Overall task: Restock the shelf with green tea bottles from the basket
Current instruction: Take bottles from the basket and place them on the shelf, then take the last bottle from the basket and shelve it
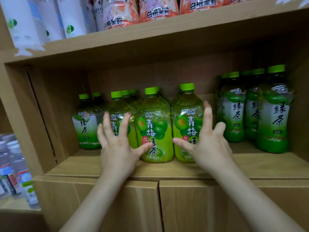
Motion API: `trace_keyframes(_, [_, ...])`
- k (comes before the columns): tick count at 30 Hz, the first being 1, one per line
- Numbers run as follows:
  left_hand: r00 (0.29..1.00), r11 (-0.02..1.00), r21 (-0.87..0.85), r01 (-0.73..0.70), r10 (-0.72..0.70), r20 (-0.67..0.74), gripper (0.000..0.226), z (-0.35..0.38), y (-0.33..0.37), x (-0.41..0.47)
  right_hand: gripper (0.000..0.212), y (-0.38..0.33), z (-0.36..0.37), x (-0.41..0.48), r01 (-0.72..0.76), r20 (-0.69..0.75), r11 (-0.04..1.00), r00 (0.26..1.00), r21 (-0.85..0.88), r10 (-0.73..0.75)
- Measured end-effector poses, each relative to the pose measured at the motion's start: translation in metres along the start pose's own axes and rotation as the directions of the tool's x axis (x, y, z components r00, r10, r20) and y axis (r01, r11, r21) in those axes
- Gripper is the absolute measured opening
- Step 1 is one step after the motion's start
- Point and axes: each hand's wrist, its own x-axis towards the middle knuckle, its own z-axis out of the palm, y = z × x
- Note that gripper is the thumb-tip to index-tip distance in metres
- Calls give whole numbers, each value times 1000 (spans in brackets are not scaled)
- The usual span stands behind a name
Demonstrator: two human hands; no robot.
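Three rows of yellow-green plum green tea bottles stand mid-shelf; the front ones are a middle bottle (154, 129) and a right bottle (186, 124). My left hand (117, 139) is spread in front of the left row's bottle (117, 114), thumb reaching the middle bottle. My right hand (207, 141) is spread against the right bottle's right side, thumb across its label. Neither hand grips anything. Darker green tea bottles stand at the left (86, 124) and in a group at the right (272, 114). No basket is in view.
The cardboard-coloured shelf board (250, 164) runs under the bottles, with closed boxes (209, 206) below. The shelf above (150, 36) carries white and orange-labelled bottles. Water bottles (15, 173) stand on a lower shelf at far left.
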Motion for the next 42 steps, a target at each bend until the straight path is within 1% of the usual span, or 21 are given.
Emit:
trace_keyframes(3, [1000,1000,-10,2,-3,-15,101,1,1,2,121,5,-3,-2,27,3,1000,1000,8,-27])
trace_keyframes(7, [999,985,-172,-29,23,-40,109,-8,-12,1,121,1,-3,-4,17,-31,997,999,-71,-19])
trace_keyframes(8, [1000,975,-222,-9,2,-31,111,-12,-18,1,121,1,-3,-3,18,-32,996,999,-85,-21])
trace_keyframes(9, [999,961,-274,41,-44,-5,113,-15,-23,1,121,1,-3,-3,23,-35,995,999,-100,-27])
trace_keyframes(11, [983,919,-351,180,-155,99,117,-21,-29,5,121,2,-1,-5,46,-42,989,998,-143,-53])
trace_keyframes(12, [972,909,-351,224,-184,144,118,-21,-30,8,121,2,0,-5,59,-46,984,997,-167,-67])
trace_keyframes(13, [967,913,-332,239,-192,167,119,-22,-30,11,121,3,1,-4,67,-47,980,996,-189,-77])
trace_keyframes(16, [971,933,-287,216,-175,165,118,-19,-29,12,121,4,0,-2,74,-50,976,995,-206,-86])
trace_keyframes(19, [971,948,-236,212,-176,164,118,-14,-31,11,121,7,-2,-1,62,-43,983,997,-171,-70])
trace_keyframes(21, [981,974,-149,169,-152,116,115,-12,-26,7,121,8,-3,-1,49,-25,989,998,-137,-53])
trace_keyframes(22, [992,989,-97,113,-106,71,111,-12,-21,3,122,9,-3,-2,44,-14,993,999,-114,-46])
trace_keyframes(23, [999,998,-59,35,-34,20,105,-12,-14,-2,122,11,-4,-2,44,-4,995,999,-85,-44])
trace_keyframes(25, [990,989,-76,-129,125,-62,90,-11,-1,-12,120,15,-7,-4,54,20,998,998,-26,-53])
trace_keyframes(28, [936,918,-191,-348,332,-112,62,-4,20,-28,110,22,-17,-15,117,51,993,992,-9,-116])
trace_keyframes(30, [906,846,-329,-419,416,-84,46,-1,36,-39,100,25,-29,-26,165,34,986,986,-13,-165])
trace_keyframes(32, [855,735,-465,-493,508,-102,32,1,53,-54,83,29,-48,-41,208,-9,978,978,16,-207])
trace_keyframes(34, [808,610,-578,-543,568,-159,24,4,71,-74,61,35,-73,-62,234,-17,970,972,60,-233])
trace_keyframes(36, [789,519,-661,-541,585,-187,20,8,90,-96,42,45,-100,-86,235,31,969,971,77,-238])
trace_keyframes(38, [778,457,-734,-502,609,-153,18,13,113,-119,35,64,-126,-110,192,95,977,975,94,-201])
trace_keyframes(40, [761,407,-802,-437,643,-88,18,20,139,-142,30,92,-149,-135,107,128,991,985,85,-117])
trace_keyframes(42, [731,371,-856,-361,682,-14,17,26,166,-168,16,128,-168,-164,7,145,1000,989,27,-11])
